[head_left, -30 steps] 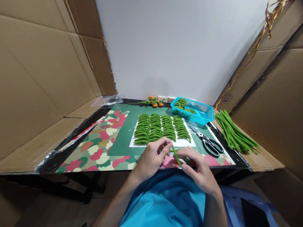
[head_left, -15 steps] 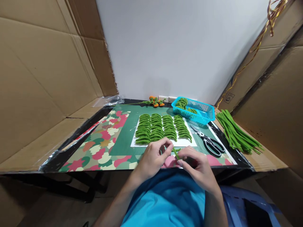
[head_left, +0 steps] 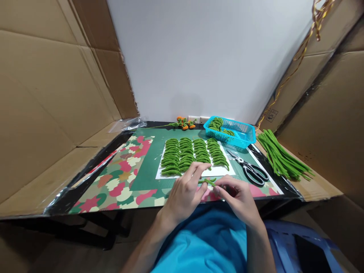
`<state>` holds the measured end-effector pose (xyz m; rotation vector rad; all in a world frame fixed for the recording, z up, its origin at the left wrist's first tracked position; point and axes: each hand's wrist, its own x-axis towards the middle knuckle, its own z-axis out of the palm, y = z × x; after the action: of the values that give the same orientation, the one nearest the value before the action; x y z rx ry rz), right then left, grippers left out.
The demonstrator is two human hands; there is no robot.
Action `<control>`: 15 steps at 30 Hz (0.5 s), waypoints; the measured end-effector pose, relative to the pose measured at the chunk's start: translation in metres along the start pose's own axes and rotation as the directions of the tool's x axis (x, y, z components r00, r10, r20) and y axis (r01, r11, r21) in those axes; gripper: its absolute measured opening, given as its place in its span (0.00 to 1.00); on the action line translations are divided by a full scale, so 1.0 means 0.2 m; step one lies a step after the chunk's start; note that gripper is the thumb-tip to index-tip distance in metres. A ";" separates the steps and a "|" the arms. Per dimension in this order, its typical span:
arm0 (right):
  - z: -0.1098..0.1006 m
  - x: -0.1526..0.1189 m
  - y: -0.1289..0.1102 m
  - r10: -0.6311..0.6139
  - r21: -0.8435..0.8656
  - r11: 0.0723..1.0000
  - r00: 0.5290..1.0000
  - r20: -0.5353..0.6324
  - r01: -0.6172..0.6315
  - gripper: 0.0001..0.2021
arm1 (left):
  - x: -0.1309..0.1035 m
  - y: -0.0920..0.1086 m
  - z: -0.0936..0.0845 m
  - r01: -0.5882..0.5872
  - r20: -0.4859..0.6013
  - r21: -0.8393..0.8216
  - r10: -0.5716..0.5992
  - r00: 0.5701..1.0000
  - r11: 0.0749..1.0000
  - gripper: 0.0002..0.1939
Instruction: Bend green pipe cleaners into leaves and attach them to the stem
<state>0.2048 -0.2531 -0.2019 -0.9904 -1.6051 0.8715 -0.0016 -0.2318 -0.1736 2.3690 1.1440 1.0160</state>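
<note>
My right hand (head_left: 237, 195) pinches a short green pipe cleaner piece (head_left: 210, 183) between thumb and fingertips, just above the front edge of the table. Close by on the left, my left hand (head_left: 186, 191) has its fingers stretched out and apart, its thumb near the far end of that piece. Behind the hands is a white sheet (head_left: 218, 171) bearing columns of curved green pipe cleaner pieces (head_left: 186, 153). Another green piece seems to lie just beyond the held one, partly hidden by the fingers.
Black-handled scissors (head_left: 251, 170) lie right of the sheet. A blue basket (head_left: 246, 138) behind them holds more curved green pieces. Long green pipe cleaners (head_left: 284, 155) are bundled at the right. Orange flowers (head_left: 184, 123) lie at the back by the wall. Cardboard panels (head_left: 57, 76) flank the table.
My left hand has loosened its pinch, and its fingers are lifted and straighter. The held piece has tipped flatter. My right hand keeps its grip, and the view has shifted slightly.
</note>
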 end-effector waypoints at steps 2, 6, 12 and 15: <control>0.01 0.01 0.00 0.045 0.027 0.999 0.999 -0.012 -0.045 0.10 | -0.01 -0.01 0.01 -0.076 -0.068 0.047 0.079 0.995 0.996 0.29; 0.02 0.03 0.00 0.074 0.095 0.993 0.997 -0.037 -0.070 0.12 | 0.01 -0.04 0.01 -0.202 -0.085 0.090 0.209 0.974 0.975 0.16; 0.02 0.05 -0.01 0.031 0.042 0.999 0.995 -0.098 -0.027 0.10 | 0.04 -0.05 -0.02 -0.240 -0.015 0.111 0.243 0.970 0.964 0.07; 0.02 0.07 -0.01 -0.028 -0.002 1.000 0.976 -0.215 0.028 0.09 | 0.05 -0.06 -0.03 -0.207 -0.029 0.107 0.211 0.977 0.972 0.04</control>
<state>0.1980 -0.2409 -0.1955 -1.0231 -1.4310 0.7202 -0.0084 -0.2162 -0.1717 2.6073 0.9983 1.1002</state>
